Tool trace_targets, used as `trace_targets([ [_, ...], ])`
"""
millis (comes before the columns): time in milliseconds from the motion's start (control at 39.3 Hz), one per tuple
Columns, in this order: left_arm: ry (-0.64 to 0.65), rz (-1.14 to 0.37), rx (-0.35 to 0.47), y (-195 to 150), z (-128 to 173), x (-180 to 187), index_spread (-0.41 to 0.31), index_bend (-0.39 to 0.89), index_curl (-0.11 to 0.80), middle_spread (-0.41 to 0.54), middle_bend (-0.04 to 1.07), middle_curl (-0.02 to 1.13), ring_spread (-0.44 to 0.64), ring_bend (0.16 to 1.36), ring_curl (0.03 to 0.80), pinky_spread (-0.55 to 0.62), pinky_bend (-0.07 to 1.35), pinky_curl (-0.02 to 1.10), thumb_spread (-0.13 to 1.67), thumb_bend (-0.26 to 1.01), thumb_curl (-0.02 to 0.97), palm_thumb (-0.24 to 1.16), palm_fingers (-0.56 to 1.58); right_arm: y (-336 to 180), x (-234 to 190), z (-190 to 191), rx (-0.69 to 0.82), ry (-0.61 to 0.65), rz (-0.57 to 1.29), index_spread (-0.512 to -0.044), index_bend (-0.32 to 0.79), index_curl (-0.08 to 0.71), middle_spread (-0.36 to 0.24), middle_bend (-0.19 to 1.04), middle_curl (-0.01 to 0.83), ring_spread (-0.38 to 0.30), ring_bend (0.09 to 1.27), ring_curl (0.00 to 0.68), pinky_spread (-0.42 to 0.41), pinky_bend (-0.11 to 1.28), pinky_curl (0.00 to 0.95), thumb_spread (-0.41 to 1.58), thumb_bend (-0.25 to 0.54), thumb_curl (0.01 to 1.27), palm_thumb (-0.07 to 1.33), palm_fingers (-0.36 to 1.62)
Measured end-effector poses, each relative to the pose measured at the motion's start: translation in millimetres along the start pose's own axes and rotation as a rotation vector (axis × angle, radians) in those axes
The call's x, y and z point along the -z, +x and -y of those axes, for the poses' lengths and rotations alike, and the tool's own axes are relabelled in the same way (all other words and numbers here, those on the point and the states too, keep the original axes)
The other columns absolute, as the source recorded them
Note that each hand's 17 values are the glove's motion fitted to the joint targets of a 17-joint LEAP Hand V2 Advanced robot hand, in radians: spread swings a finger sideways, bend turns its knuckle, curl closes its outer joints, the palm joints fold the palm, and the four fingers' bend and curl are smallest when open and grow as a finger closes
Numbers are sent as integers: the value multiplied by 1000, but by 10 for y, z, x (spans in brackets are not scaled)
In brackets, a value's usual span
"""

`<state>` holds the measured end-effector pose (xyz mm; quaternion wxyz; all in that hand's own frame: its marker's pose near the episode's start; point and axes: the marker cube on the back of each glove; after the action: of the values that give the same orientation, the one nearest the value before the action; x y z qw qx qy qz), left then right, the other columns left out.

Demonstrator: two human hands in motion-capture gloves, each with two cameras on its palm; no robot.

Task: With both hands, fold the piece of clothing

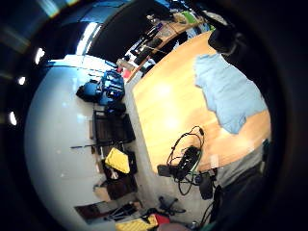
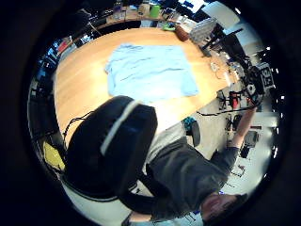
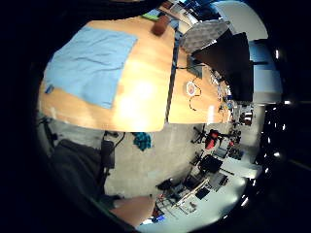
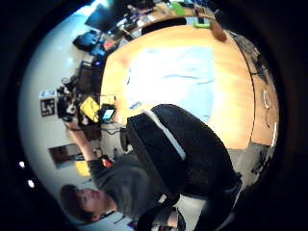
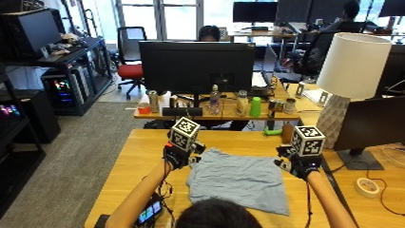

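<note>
The light blue cloth garment [image 5: 235,181] lies flat mid-frame on the wooden table [image 5: 133,161], with left hand [image 5: 178,155] and right hand [image 5: 297,164] raised at its upper corners, probably lining up a fold, can't tell if fingers are open

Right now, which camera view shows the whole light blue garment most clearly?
The left thumb side palm view: the light blue garment lies spread flat on the wooden table, all edges visible. The right thumb side view hides one corner, the left little finger side shows it bunched at an angle, and the outside view loses the near edge behind the head.

Light blue garment [image 5: 235,180], tan wooden table [image 5: 136,156]
</note>
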<state>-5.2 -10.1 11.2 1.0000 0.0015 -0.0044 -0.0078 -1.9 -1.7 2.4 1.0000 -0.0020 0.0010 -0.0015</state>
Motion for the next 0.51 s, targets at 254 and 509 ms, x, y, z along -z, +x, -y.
trace_targets([
  [254,-40,-10,6,-59,4,-83,-89,262,201,55,126,110,42,525,223,101,378,200,835,28,76,118,485,-83,-12,61,8,-15,-51,-281,170,183,-18,215,157,59,311,158,176,363,190,875,98,75,230,434],
  [509,-62,-25,-3,-12,-41,24,-97,222,272,74,126,142,60,534,259,124,393,254,999,-11,127,127,413,-16,182,-37,-38,-9,-143,-317,148,226,-20,196,220,66,316,198,202,363,237,1065,49,113,234,411],
])
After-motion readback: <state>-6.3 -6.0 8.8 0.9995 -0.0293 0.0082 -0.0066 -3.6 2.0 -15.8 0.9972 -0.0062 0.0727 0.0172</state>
